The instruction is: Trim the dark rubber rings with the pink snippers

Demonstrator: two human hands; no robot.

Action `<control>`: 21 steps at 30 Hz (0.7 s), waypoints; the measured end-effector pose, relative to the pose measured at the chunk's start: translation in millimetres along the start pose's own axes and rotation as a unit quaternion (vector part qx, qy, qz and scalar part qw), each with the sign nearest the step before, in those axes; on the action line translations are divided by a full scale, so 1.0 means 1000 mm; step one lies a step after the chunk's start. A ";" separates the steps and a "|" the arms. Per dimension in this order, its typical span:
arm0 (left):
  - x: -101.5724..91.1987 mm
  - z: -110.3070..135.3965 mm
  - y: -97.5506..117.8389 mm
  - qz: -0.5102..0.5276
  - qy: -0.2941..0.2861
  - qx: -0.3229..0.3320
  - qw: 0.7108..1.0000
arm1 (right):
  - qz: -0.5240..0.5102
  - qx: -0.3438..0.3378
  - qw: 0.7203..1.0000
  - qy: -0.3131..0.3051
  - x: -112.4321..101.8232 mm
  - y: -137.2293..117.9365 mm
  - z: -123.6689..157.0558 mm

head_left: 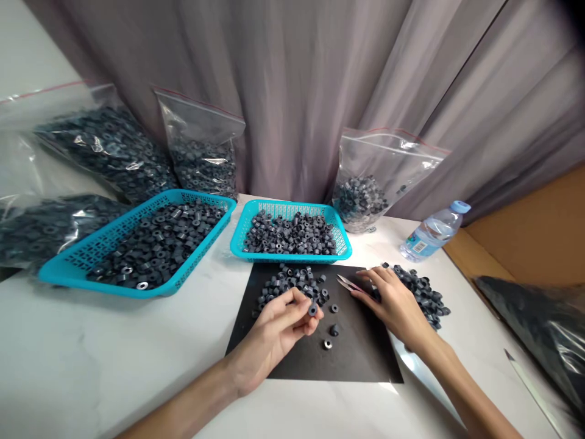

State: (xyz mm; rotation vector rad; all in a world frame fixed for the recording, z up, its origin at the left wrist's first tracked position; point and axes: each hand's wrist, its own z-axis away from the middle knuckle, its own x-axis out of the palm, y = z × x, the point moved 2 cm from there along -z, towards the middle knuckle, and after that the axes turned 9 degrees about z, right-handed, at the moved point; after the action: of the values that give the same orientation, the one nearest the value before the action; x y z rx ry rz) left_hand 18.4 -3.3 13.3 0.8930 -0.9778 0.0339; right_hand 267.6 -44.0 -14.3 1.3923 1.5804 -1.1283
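Note:
My left hand (281, 323) is closed over the black mat (297, 369), pinching a small dark rubber bushing (312, 310) with a round hole between thumb and fingertips. At the mat's right side my right hand (388, 299) is closed on small pointed snips (348, 283), whose two metal tips stand slightly apart and point left. Beyond my left hand lies a pile of dark bushings (292, 281). Between the hands sit a loose ring (334, 308), a dark cone-shaped piece (334, 330) and a bushing with a silvery face (328, 344). Another dark pile (423, 292) lies partly behind my right hand.
Two blue baskets, one at left (137, 292) and one behind the mat (292, 257), hold many dark bushings. Zip bags of dark pieces (205, 161) stand along the curtain, another (365, 195) at right. A water bottle (432, 235) stands near a cardboard box (530, 238).

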 end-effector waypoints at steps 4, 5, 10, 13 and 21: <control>-0.001 0.001 -0.001 -0.010 -0.014 -0.002 1.000 | 0.033 -0.037 0.999 0.001 0.014 0.005 0.001; -0.001 0.001 -0.002 -0.011 -0.018 -0.002 1.000 | 0.057 -0.049 0.997 0.013 0.016 0.004 0.001; -0.003 -0.001 -0.004 -0.035 -0.026 0.014 0.999 | 0.131 -0.041 0.988 0.074 0.015 -0.005 0.000; -0.002 -0.002 -0.003 -0.046 -0.030 0.016 0.998 | 0.034 -0.009 0.995 0.099 0.001 -0.016 0.000; -0.002 -0.002 0.002 -0.079 -0.023 0.018 0.996 | -0.285 -0.041 0.955 0.070 -0.036 -0.054 0.011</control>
State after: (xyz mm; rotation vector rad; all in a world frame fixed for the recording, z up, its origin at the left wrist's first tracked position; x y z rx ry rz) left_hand 18.3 0.1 12.4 1.0063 -0.9499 -0.1036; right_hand 218.9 -68.3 23.5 0.9988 2.1912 -1.2859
